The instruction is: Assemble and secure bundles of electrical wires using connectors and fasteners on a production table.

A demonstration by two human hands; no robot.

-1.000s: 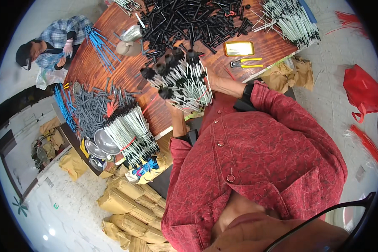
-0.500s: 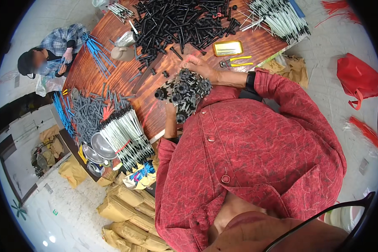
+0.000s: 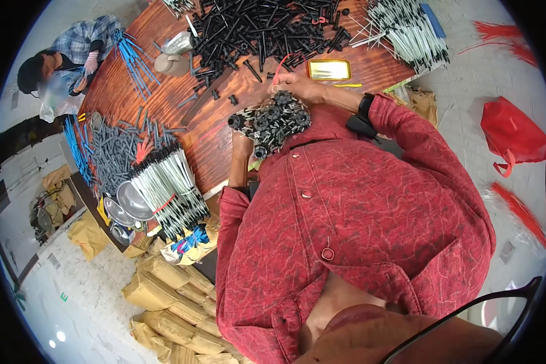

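Note:
A thick bundle of black rods (image 3: 274, 123) with round flanged ends and pale thin tips is held against my front, over the near table edge. My left hand (image 3: 242, 147) grips it from the left and below; the bundle hides most of those fingers. At the bundle's far side, my right hand (image 3: 301, 88) is closed, and a thin red strand (image 3: 279, 68) rises in a curve from its fingertips. The strand's lower end is hidden. Just beyond lies a large heap of black bolt-shaped parts (image 3: 261, 36) on the wooden table (image 3: 215, 145).
A yellow tray (image 3: 329, 70) and yellow-handled pliers (image 3: 349, 85) lie near my right hand. White rod bundles (image 3: 167, 188) and grey bolt-shaped parts (image 3: 115, 155) are at left; more white rods (image 3: 406, 36) stand far right. Another person (image 3: 82, 51) sits across the table. Cardboard packages (image 3: 170, 291) lie below.
A red strand now shows at my right hand, which has moved slightly up over the pliers. The bundle has turned a little and stays in my left hand. The view has shifted.

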